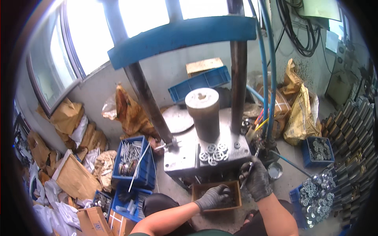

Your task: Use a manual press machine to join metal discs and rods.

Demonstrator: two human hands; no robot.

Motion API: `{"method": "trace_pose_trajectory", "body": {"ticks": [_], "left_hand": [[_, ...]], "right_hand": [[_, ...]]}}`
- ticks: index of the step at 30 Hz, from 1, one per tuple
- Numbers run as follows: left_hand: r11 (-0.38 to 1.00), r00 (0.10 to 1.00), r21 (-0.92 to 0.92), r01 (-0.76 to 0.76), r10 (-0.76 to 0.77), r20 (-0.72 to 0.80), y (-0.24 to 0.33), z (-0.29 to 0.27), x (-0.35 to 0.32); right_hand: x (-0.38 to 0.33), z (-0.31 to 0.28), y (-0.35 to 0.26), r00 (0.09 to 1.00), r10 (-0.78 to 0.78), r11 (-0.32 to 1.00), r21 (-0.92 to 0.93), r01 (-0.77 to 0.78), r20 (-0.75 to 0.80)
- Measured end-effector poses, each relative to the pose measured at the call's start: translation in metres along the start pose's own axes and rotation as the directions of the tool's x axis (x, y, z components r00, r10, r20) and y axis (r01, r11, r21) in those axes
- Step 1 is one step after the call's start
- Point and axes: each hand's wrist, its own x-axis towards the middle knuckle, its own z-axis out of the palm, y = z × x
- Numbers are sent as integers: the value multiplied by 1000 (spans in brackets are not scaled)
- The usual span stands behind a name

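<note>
My left hand point(212, 198), in a grey glove, is over a shallow wooden box point(195, 192) under the press table's front edge. Its fingers are curled, and what they hold, if anything, is hidden. My right hand point(258, 180), also gloved, is at the table's right front corner, its fingers closed round a thin metal rod point(251, 166) that slants upward. Several silvery spoked wheels point(215, 156) lie together on the steel press table point(179, 159). Behind them stands a thick metal cylinder point(206, 118) with a pale round top.
Blue crossbeam point(181, 34) and dark columns point(239, 86) frame the table. A blue crate point(147, 173) of metal rods stands left, near cardboard and sacks point(76, 173). At right are a blue bin point(319, 161) of wheels, stacked metal bars point(350, 133), a round tin point(275, 171) and blue hoses point(270, 78).
</note>
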Motion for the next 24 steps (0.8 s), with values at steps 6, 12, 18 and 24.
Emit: {"method": "trace_pose_trajectory", "body": {"ticks": [6, 12, 18, 24], "left_hand": [[825, 680, 152, -544, 539, -497, 152, -121, 33], [537, 546, 833, -135, 742, -390, 201, -242, 88], [585, 759, 811, 28, 515, -398, 206, -273, 117], [544, 785, 828, 137, 451, -426, 214, -272, 132]], "right_hand": [[-1, -2, -11, 999, 39, 996, 87, -37, -18], [2, 3, -7, 994, 107, 980, 166, -109, 21], [6, 2, 3, 981, 181, 964, 184, -191, 67], [10, -3, 11, 979, 186, 957, 212, -199, 78]]}}
